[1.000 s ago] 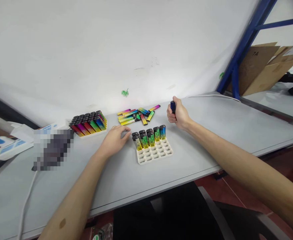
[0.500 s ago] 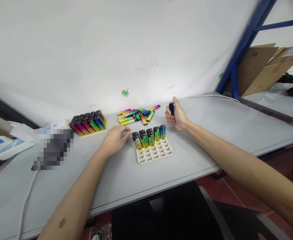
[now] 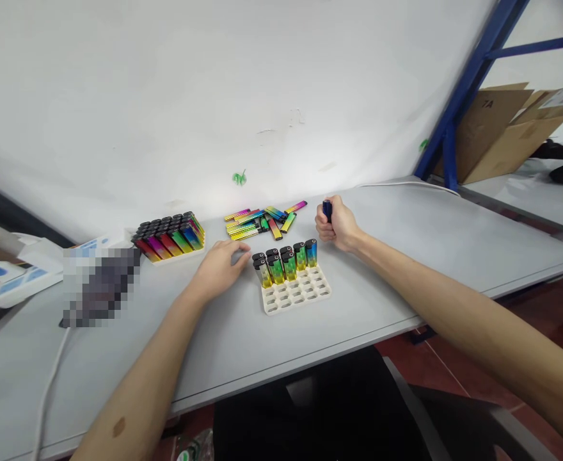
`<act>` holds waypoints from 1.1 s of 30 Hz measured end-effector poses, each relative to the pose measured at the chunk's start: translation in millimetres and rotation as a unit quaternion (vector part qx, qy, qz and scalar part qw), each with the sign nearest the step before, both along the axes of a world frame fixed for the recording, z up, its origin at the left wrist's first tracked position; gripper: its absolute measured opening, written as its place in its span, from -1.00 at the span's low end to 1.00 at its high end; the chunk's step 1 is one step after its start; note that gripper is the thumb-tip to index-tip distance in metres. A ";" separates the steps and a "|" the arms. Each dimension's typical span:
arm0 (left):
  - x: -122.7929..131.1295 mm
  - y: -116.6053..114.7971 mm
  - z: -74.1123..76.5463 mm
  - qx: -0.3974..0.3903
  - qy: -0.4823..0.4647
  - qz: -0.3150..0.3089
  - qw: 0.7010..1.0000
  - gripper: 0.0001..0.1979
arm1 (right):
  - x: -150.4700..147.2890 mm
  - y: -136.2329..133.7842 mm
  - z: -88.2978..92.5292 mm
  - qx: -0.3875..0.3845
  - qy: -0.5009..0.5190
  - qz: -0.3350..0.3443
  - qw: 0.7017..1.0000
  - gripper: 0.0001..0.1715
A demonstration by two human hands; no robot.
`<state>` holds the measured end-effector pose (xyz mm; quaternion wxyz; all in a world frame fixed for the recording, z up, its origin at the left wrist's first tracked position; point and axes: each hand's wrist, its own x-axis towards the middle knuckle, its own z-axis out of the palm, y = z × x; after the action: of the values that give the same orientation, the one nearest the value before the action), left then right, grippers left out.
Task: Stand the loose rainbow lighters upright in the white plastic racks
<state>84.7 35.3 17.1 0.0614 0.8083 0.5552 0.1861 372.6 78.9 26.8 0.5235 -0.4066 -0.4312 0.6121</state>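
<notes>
My right hand (image 3: 339, 225) is closed around a dark blue lighter (image 3: 327, 209) held upright, just behind and right of a white slotted tray (image 3: 301, 294). Several rainbow-coloured lighters (image 3: 285, 261) stand in the tray's back rows; its front slots are bare. My left hand (image 3: 220, 269) rests flat on the grey table (image 3: 406, 256) with its fingers spread, just left of the tray. A loose pile of lighters (image 3: 262, 221) lies behind the tray near the wall.
A full tray of lighters (image 3: 170, 235) stands at the back left. A blurred dark object (image 3: 100, 285) and white items (image 3: 17, 278) lie at the far left. A white cable (image 3: 46, 390) runs off the front left. Cardboard boxes (image 3: 507, 128) and a blue rack (image 3: 464, 96) are at the right.
My right hand has drifted slightly left and down with the blue lighter, closer to the tray. The left hand has stayed put.
</notes>
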 end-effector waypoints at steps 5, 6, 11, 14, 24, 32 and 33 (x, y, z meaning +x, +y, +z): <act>0.6 -0.9 0.3 -0.003 -0.003 0.003 1.000 -0.66 | 2.9 -0.6 4.7 0.017 0.002 0.003 1.000 -0.48; 0.7 -1.1 0.4 -0.005 -0.003 0.004 1.000 -0.67 | 4.3 -0.9 6.3 0.026 0.000 0.006 1.000 -0.50; 0.9 -1.5 0.5 -0.006 -0.005 0.003 1.000 -0.66 | 20.1 -2.2 15.7 0.113 -0.077 0.060 0.989 -0.69; 0.9 -1.7 0.7 -0.009 -0.008 0.004 1.000 -0.66 | 36.5 -4.5 24.9 0.163 -0.115 0.083 0.976 -0.65; 2.4 -3.0 2.6 -0.012 -0.014 0.004 1.000 -0.66 | 44.0 -54.1 49.3 0.217 -0.226 0.218 0.924 -0.60; 2.8 -1.7 2.9 -0.016 -0.001 0.013 1.000 -0.64 | 15.4 -81.4 35.3 0.396 -0.444 0.105 0.797 -0.75; 2.8 -1.9 3.1 -0.016 0.000 0.014 1.000 -0.64 | 14.7 -81.5 33.8 0.415 -0.464 0.097 0.777 -0.77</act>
<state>87.5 33.4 20.1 0.0720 0.7992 0.5696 0.1778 387.3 -2.6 60.5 0.3158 -0.3409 -0.8711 0.1591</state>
